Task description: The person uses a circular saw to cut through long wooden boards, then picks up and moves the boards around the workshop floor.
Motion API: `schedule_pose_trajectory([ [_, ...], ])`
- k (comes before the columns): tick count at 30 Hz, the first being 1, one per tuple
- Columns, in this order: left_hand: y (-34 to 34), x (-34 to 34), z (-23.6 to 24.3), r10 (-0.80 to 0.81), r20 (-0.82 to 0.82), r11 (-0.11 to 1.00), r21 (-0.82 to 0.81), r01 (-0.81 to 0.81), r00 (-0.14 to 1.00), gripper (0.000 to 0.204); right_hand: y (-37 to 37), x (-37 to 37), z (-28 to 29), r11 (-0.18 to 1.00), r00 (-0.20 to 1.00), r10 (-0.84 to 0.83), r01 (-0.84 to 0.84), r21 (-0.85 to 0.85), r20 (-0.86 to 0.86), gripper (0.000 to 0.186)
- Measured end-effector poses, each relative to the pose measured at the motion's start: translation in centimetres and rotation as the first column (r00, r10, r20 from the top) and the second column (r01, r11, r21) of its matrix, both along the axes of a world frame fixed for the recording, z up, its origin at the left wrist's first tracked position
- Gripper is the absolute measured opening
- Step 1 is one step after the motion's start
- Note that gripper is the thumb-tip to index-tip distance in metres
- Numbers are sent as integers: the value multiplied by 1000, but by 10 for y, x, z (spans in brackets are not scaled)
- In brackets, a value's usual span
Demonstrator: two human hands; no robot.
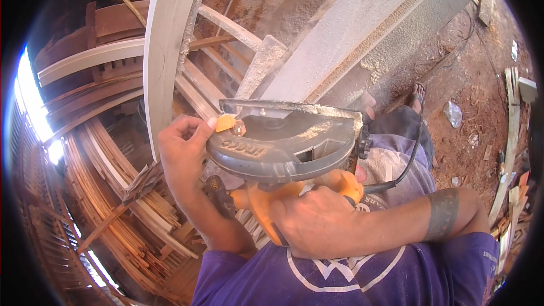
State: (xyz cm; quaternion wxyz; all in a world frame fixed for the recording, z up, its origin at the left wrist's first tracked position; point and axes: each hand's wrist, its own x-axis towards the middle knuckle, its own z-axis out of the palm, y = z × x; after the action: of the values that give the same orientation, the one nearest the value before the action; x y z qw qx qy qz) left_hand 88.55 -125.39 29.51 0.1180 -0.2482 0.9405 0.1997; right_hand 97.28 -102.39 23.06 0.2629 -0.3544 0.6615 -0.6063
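A yellow and dark grey circular saw (pixel 283 147) lies across the middle of the view, dusted with sawdust, at the near end of a pale board (pixel 351 45). My right hand (pixel 311 221) is wrapped round its yellow handle. My left hand (pixel 184 141) has thumb and fingertips closed at a small yellow lever (pixel 225 122) on the saw's left end. A black cord (pixel 407 171) curves away from the saw's right side. A curved white plank (pixel 161 56) rises just beyond my left hand.
Stacked planks (pixel 107 181) fill the lower left. Sawdust-covered timber framing (pixel 232 28) stands ahead. To the right are a foot in a sandal (pixel 418 93), a dirt floor (pixel 464 124) with scraps and a plastic bag (pixel 452 113), and loose offcuts (pixel 507 153).
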Motion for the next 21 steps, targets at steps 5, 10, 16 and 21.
schedule_pose_trajectory([
  [5,7,9,13,15,-1,995,101,-14,1000,18,-3,-3,1,1000,1000,25,-25,6,-2,21],
  [10,-16,46,25,5,-137,982,185,21,990,19,-4,-9,6,994,995,99,-99,37,18,30],
  [16,-28,101,37,159,211,835,493,-245,964,45,-8,-13,7,987,987,155,-156,37,34,22],
  [21,-21,114,15,108,6,934,343,-103,994,39,-10,-9,5,986,988,156,-157,58,18,30],
])
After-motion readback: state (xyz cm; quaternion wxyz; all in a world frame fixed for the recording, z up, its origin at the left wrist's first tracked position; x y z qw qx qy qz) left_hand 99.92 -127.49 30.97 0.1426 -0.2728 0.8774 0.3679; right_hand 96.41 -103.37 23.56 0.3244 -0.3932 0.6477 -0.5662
